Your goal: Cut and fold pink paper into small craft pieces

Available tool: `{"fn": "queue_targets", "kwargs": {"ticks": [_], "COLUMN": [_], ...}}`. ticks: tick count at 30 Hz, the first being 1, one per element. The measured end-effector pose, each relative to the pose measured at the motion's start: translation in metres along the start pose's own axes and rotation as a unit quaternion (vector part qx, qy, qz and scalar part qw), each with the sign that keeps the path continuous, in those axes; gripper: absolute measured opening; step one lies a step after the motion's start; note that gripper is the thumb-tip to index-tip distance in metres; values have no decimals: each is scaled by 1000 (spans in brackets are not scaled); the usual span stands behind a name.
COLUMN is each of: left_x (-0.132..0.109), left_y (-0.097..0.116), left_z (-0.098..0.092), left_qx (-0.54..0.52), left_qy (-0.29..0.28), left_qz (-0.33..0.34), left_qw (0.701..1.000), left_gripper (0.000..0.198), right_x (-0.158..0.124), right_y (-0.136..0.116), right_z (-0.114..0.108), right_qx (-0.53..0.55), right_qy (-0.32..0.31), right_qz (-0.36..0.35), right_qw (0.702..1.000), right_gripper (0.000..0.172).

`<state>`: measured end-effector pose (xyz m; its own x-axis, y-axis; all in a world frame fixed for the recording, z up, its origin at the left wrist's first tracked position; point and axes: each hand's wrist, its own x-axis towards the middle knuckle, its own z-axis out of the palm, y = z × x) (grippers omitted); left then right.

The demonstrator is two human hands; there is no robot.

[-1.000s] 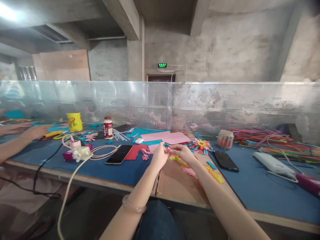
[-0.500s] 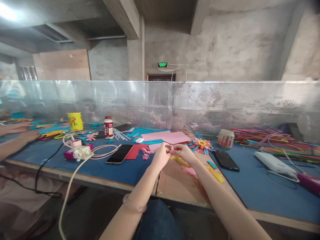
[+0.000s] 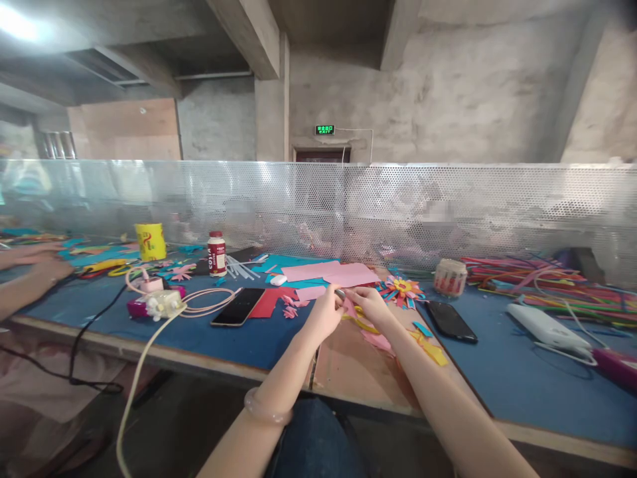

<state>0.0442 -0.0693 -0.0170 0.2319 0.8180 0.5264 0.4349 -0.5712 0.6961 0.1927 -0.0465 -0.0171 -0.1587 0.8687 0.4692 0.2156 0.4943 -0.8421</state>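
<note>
My left hand (image 3: 327, 313) is closed in a pinch, with a small dark piece at its fingertips that is too small to name. Right beside it, my right hand (image 3: 367, 307) pinches a small pink paper piece (image 3: 349, 309). Both hands meet above the bare wooden strip (image 3: 358, 372) of the table. Small pink cut pieces (image 3: 292, 305) lie left of my left hand. Pink sheets (image 3: 328, 271) lie beyond the hands. A multicoloured paper flower (image 3: 401, 288) with a yellow middle rests to the right, and yellow scraps (image 3: 432, 349) lie by my right forearm.
Phones lie left (image 3: 239, 307) and right (image 3: 450, 321). A bottle (image 3: 217, 253), a yellow tin (image 3: 150, 241) and a cabled power strip (image 3: 156, 304) stand left. A jar (image 3: 450, 277), a white device (image 3: 547, 326) and coloured stems (image 3: 527, 282) are right. Another person's hands (image 3: 50, 269) are far left.
My fingertips have drawn slightly apart, and more of the pink piece shows between them. At far left, the other person's hands have shifted slightly.
</note>
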Motion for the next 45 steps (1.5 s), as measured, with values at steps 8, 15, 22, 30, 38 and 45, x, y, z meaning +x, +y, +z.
{"fn": "queue_targets", "kwargs": {"ticks": [8,15,22,30,38,45], "left_x": [1,1,1,1,0,3], "left_y": [-2,3,3,6,9,3], "left_z": [-3,-5,-5,-5,-6,1], "left_qx": [12,-5,-23,-10,-10,-17], "left_qy": [59,88,87,82,86,90], "left_qz": [-14,-16,-17,-22,-24,-57], "left_qw": [998,996,996,996,996,994], "left_gripper": [35,29,30,37,35,30], "right_x": [2,-1,0,0,-5,0], "right_y": [4,-2,1,0,-11,0], "right_z": [2,3,6,7,7,6], "right_qx": [9,13,40,33,84,69], "right_qy": [-39,-70,-44,-29,-46,-44], "right_qz": [3,9,25,8,34,29], "right_qw": [999,997,998,999,995,996], "right_gripper": [43,43,31,17,22,25]}}
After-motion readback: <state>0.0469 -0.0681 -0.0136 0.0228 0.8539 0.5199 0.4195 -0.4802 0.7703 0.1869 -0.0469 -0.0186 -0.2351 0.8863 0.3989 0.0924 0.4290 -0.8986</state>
